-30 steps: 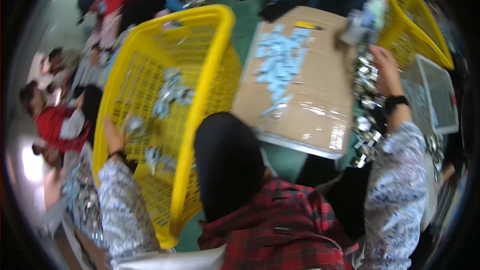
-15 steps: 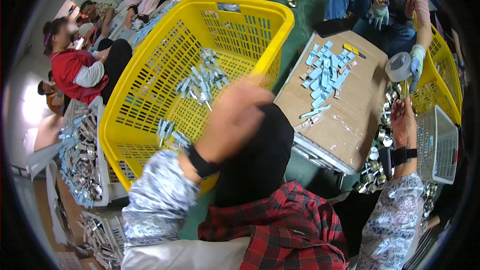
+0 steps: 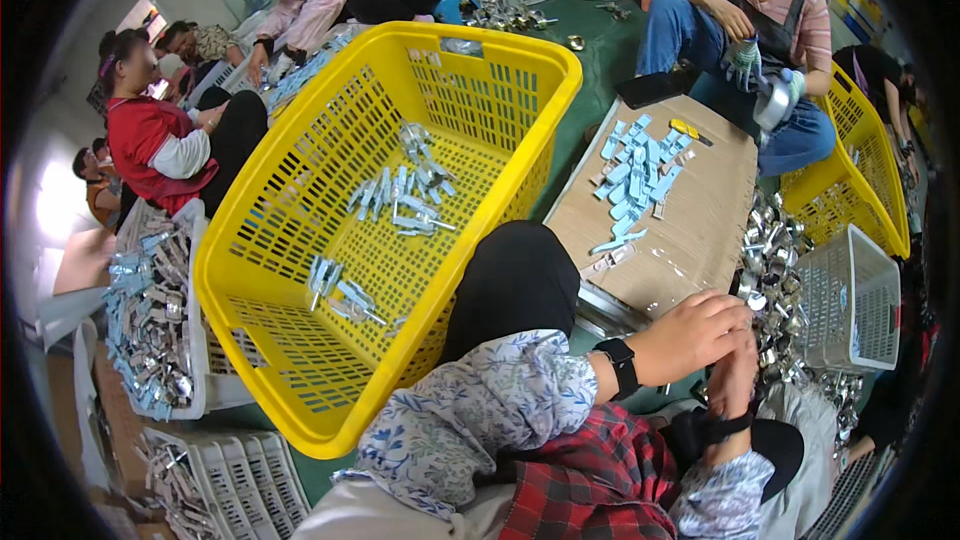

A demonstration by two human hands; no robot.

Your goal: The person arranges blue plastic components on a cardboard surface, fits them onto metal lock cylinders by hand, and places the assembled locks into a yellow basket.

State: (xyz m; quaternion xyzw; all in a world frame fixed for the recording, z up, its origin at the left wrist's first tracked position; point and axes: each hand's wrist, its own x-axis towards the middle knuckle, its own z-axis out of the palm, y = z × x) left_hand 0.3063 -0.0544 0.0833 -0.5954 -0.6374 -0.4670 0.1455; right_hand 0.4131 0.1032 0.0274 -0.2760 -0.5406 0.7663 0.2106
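My left hand (image 3: 690, 340) and my right hand (image 3: 735, 375) meet above my lap, just off the near right corner of the cardboard-topped table (image 3: 700, 250). The fingers of both are bent and closed against each other; whatever lies between them is hidden. A heap of shiny round metal parts with handles (image 3: 768, 280) lies right beyond them. Light blue flat handle-like pieces (image 3: 635, 175) are piled on the cardboard, beside a yellow-handled cutter (image 3: 685, 128). To the left, the big yellow basket (image 3: 330, 430) holds several loose blue-handled metal parts (image 3: 405, 190).
Across the table sits a co-worker in gloves (image 3: 780, 100), holding a round silvery piece. White crates (image 3: 880, 310) and another yellow basket (image 3: 850, 195) stand at the right. A crate full of blue-handled parts (image 3: 155, 310) is at the left. Other people sit farther back.
My left hand has swung right, away from over the yellow basket. My right hand has drawn back from near the co-worker's hand, and both hands now meet. The co-worker's round piece has moved back toward their lap.
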